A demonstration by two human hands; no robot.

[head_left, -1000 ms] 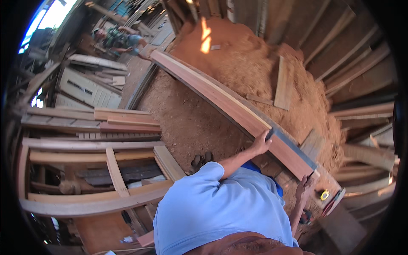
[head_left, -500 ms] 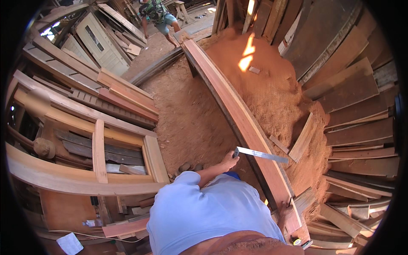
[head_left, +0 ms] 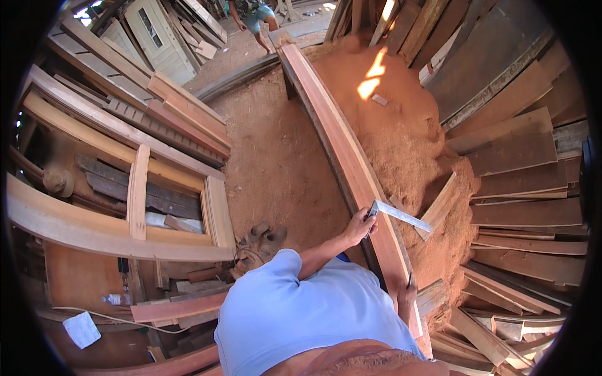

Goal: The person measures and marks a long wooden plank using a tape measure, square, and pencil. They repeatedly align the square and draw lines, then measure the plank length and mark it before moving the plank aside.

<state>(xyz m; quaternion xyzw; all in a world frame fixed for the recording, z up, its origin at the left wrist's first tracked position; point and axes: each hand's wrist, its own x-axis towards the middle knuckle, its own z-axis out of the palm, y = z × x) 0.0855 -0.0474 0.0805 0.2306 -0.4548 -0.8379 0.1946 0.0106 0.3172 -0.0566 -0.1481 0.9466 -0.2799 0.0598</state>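
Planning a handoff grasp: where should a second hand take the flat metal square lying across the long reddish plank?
Probably the free blade end of the flat metal square, from the sawdust side. The left hand covers the near end; the far end overhangs the long reddish wooden plank, exposing both faces.

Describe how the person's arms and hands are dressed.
A light blue short-sleeved shirt covers the shoulders and upper arms. Both forearms are bare below the sleeves. The left hand and right hand are bare, with no gloves; no watch or rings can be made out.
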